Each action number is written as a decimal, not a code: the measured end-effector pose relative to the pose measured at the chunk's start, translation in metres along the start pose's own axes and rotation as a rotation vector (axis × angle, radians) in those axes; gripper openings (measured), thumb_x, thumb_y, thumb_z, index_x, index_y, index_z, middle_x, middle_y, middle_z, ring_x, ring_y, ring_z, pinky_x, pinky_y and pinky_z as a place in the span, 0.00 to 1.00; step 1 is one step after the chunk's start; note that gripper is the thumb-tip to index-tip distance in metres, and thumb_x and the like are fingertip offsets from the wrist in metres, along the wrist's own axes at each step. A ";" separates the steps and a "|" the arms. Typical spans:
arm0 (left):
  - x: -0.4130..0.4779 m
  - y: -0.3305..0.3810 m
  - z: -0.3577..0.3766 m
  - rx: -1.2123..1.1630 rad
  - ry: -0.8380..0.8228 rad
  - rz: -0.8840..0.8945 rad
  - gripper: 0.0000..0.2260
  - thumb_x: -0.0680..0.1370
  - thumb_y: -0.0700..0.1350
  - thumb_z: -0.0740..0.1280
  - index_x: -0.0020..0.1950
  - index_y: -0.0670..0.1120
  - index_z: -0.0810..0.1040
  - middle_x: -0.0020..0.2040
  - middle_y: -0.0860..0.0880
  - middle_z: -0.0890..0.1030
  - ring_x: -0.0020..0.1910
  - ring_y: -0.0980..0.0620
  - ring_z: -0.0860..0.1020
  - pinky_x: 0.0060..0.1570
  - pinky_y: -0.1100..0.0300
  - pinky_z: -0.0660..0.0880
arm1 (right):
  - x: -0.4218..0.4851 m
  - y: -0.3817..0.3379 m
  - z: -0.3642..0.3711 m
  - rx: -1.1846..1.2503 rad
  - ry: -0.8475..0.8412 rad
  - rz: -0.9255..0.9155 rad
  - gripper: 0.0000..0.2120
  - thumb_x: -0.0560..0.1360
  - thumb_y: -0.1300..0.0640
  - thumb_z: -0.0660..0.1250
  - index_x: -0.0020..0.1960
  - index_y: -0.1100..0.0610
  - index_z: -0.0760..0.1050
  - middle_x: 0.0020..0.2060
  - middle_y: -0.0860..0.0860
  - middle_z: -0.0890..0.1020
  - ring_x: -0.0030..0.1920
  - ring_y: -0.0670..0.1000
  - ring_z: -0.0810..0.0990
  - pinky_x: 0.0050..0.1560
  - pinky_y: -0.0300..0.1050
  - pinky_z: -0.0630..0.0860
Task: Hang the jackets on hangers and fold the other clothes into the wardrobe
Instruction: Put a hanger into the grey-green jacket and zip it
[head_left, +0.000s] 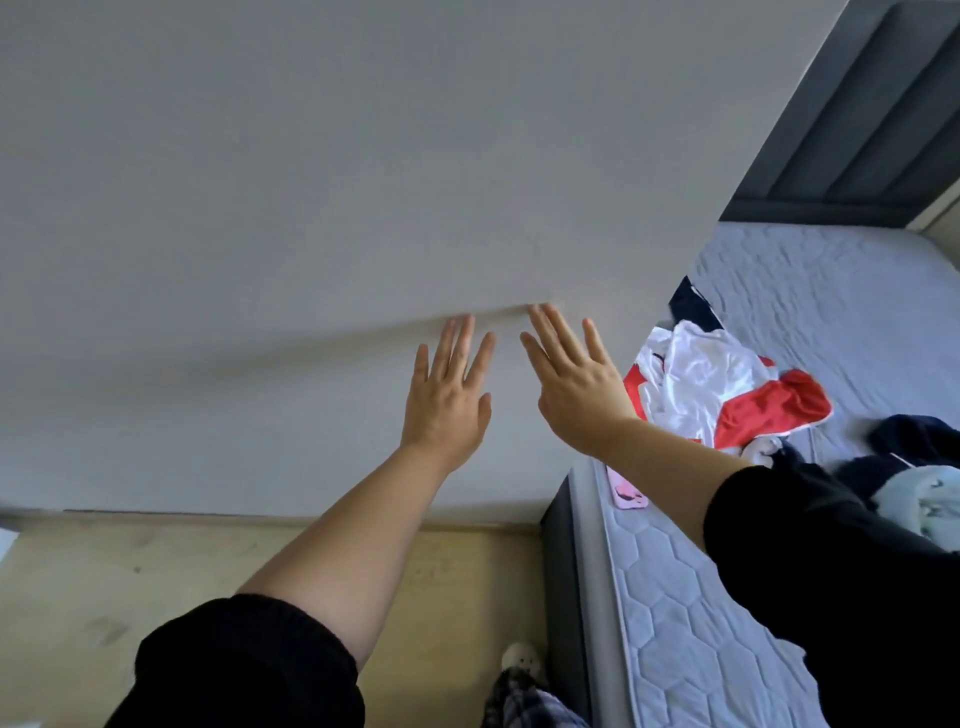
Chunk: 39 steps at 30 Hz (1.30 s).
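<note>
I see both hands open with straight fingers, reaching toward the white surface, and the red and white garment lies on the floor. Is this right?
Not quite. The head view shows the red and white garment lying on the mattress, not on the floor. The left hand and right hand are open, as you say.
</note>
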<state>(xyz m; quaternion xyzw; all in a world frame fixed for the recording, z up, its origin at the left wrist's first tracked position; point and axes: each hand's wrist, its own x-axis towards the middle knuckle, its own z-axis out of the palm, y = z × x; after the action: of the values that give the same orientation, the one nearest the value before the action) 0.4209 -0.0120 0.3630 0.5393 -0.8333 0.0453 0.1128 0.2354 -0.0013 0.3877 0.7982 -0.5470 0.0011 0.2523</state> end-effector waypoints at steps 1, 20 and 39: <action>0.000 0.004 0.008 0.003 0.015 -0.006 0.33 0.80 0.51 0.58 0.76 0.47 0.39 0.78 0.45 0.38 0.78 0.45 0.41 0.73 0.45 0.43 | -0.005 0.001 0.010 -0.005 0.014 -0.013 0.34 0.68 0.57 0.68 0.72 0.63 0.65 0.75 0.61 0.59 0.76 0.59 0.56 0.73 0.61 0.49; -0.004 0.046 0.223 -0.005 0.443 -0.049 0.31 0.73 0.45 0.65 0.74 0.39 0.61 0.76 0.38 0.59 0.75 0.40 0.56 0.68 0.38 0.61 | -0.045 -0.026 0.201 -0.005 0.469 -0.012 0.32 0.65 0.61 0.65 0.69 0.62 0.68 0.73 0.61 0.64 0.74 0.60 0.60 0.70 0.63 0.55; -0.042 0.302 0.414 -0.120 -0.166 -0.236 0.33 0.79 0.46 0.60 0.79 0.54 0.44 0.79 0.44 0.41 0.78 0.45 0.45 0.73 0.43 0.53 | -0.283 0.090 0.391 0.232 -0.239 0.162 0.34 0.76 0.52 0.60 0.77 0.60 0.50 0.77 0.58 0.47 0.77 0.58 0.44 0.75 0.57 0.44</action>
<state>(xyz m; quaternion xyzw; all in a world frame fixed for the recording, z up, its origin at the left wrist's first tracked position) 0.1057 0.0687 -0.0349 0.6277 -0.7718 -0.0631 0.0801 -0.0637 0.0626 0.0037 0.7697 -0.6318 -0.0104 0.0909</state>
